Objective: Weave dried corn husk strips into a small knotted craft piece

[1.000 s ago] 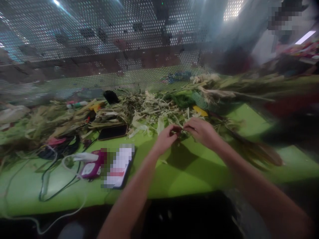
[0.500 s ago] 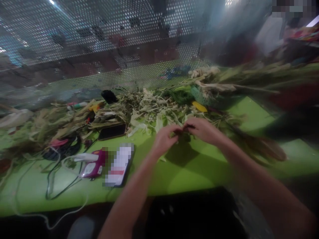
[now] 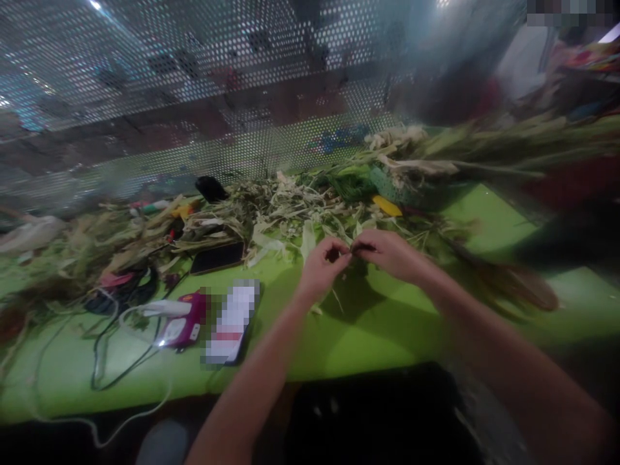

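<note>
Over the green tabletop (image 3: 310,349), my left hand (image 3: 322,268) and my right hand (image 3: 392,255) meet fingertip to fingertip. The fingers of both are pinched together, and whatever lies between them is too small and dark to make out. A thin pale strand (image 3: 338,301) shows just below the left hand. Pale green husk-like leaves (image 3: 308,240) lie right behind my hands. Beyond them spreads a heap of dry, shredded plant strips (image 3: 290,200).
Left of my arms lie a lit phone (image 3: 232,323), a dark phone (image 3: 217,257) and a purple device (image 3: 186,323) with white cables. A yellow object (image 3: 387,206) and a green basket (image 3: 394,184) stand behind. A perforated metal screen (image 3: 194,84) closes the back.
My left fingers have curled into a rounder pinch, slightly higher. A thin strand now shows below them. The right hand has shifted slightly left, and the surroundings stay put.
</note>
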`<state>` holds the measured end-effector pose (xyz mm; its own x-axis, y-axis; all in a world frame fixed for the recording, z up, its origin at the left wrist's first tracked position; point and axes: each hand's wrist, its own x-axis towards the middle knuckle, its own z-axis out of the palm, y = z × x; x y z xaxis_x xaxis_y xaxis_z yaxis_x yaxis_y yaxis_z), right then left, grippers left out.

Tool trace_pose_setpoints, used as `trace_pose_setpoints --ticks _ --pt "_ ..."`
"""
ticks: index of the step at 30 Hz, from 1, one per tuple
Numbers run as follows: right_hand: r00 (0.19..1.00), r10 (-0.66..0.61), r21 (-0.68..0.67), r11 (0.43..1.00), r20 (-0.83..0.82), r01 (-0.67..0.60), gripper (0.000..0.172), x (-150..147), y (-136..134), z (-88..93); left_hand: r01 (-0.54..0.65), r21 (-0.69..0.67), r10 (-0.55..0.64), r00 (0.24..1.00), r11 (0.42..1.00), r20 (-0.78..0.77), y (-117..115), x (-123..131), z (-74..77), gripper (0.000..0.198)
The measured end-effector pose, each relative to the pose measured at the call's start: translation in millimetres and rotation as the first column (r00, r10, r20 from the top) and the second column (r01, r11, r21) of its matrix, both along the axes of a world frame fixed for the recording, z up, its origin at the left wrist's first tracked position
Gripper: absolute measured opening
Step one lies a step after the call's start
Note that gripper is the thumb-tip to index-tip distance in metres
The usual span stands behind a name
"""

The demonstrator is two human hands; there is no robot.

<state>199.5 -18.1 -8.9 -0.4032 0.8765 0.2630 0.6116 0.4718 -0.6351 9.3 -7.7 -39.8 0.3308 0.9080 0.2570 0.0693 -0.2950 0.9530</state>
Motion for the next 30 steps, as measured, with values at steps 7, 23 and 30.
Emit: trace_pose_setpoints --ticks 7,23,30 --pt "0.998 -0.030 0.022 0.999 -0.046 0.031 0.011 -2.8 -0.8 -2.7 0.060 -0.315 0.047 0.946 0.947 0.321 0.7 3.6 -2.1 0.026" --pt "0.981 -0.180 -0.112 0.976 0.072 0.187 0.013 5.9 -14.0 18.4 0.064 -0.282 -0.026 0.990 0.957 0.136 4.7 0.0 -9.0 0.019" --pt "0.977 -0.194 -0.217 0.961 -0.090 0.171 0.016 -3.4 -10.4 4.1 0.095 -0.190 -0.096 0.995 0.977 0.004 3.4 0.4 -4.6 0.013"
